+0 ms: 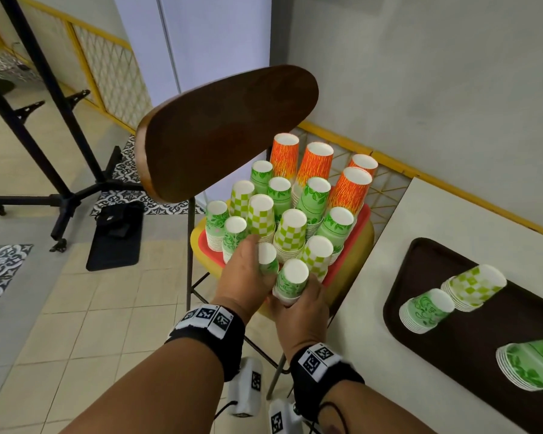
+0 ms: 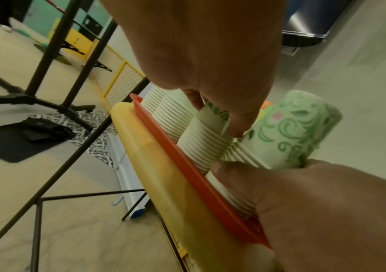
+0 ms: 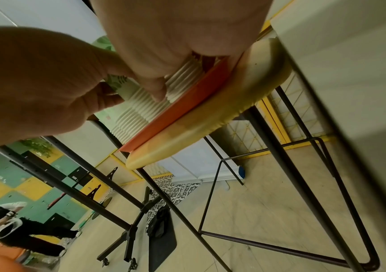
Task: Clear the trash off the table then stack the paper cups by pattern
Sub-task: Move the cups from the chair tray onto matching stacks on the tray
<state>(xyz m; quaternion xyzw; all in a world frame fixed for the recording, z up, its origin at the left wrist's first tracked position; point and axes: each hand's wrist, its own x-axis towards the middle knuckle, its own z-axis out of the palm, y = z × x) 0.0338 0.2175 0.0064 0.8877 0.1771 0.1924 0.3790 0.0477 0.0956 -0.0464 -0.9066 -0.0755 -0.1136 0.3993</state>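
Several upside-down paper cup stacks stand on a red tray (image 1: 358,227) on a chair's yellow seat (image 1: 366,242): orange ones (image 1: 314,164) at the back, green-leaf and green-checkered ones (image 1: 292,230) in the middle. My left hand (image 1: 248,270) grips a green swirl-pattern stack (image 1: 267,261) at the tray's near edge, fingers curled round it (image 2: 213,117). Just to the right, my right hand (image 1: 298,303) grips another green swirl stack (image 1: 292,280) low down, near its rims (image 3: 182,73). That stack (image 2: 289,132) leans slightly toward me.
The chair's dark wooden backrest (image 1: 226,133) rises left of the cups. To the right, a white table (image 1: 452,214) holds a dark brown tray (image 1: 420,264) with three stacks lying on their sides: green swirl (image 1: 427,310), checkered (image 1: 474,286), green leaf (image 1: 530,364). A black stand (image 1: 63,195) is on the floor.
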